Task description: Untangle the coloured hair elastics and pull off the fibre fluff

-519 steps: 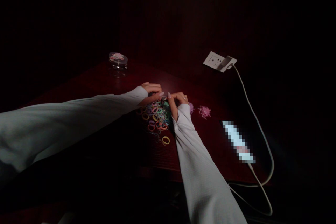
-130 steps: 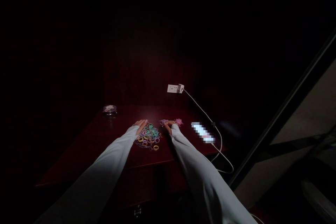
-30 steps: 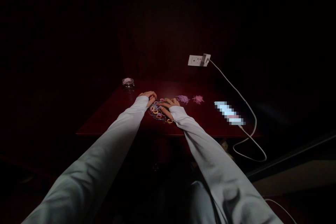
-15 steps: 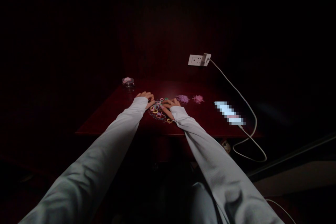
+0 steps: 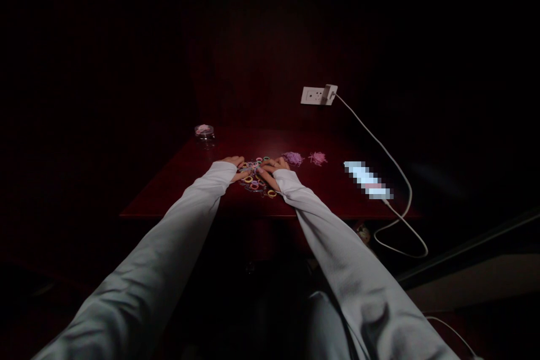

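Note:
A loose pile of colourful hair ties [image 5: 254, 185], small rings in yellow, pink, green and other colours, lies on the dark red table [image 5: 169, 197]. At the pile's left side is my left hand [image 5: 237, 166], its thumb stretched in over the rings and apart from the fingers. My right hand [image 5: 275, 168] rests on the right side, thumb and fingers spread over the ties. The two thumbs come close together at the middle of the pile. Whether a single tie lies between them is too small to make out.
Behind my right hand sit a purple bunch of small bands [image 5: 293, 158] and a pink bunch [image 5: 318, 158]. A clear round jar [image 5: 205, 134] stands at the back left. To the right lies a phone [image 5: 368, 180] on a white cable [image 5: 390, 160] from the wall socket [image 5: 313, 95].
My left hand has shifted slightly left and nearer me, with its thumb now stretched out into the pile. My right hand stays almost in place.

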The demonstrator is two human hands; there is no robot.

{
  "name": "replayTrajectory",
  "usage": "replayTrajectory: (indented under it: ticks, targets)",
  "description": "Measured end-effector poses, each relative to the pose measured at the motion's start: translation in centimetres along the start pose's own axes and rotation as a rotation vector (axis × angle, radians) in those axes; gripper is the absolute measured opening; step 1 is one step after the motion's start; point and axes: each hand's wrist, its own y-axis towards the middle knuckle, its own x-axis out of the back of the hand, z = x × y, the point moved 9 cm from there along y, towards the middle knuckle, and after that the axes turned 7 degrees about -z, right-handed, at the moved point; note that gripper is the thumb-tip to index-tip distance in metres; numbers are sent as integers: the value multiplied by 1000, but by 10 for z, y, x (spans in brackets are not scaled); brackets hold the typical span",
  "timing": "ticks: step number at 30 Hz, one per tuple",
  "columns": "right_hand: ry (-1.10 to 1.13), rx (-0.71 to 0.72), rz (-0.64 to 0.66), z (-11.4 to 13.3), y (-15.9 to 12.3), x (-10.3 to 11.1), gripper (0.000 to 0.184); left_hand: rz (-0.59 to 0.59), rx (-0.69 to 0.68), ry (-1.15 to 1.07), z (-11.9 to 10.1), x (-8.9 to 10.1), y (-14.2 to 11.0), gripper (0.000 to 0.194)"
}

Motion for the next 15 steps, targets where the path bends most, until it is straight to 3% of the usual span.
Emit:
replayTrajectory:
  ticks: [5, 15]
  targets:
    - [1, 4, -3, -2, 0, -1, 45, 51, -33, 16, -2, -11, 3, 24]
    - [-11, 33, -20, -2, -1, -2, 43, 36, -89, -174, -13, 4, 0, 21]
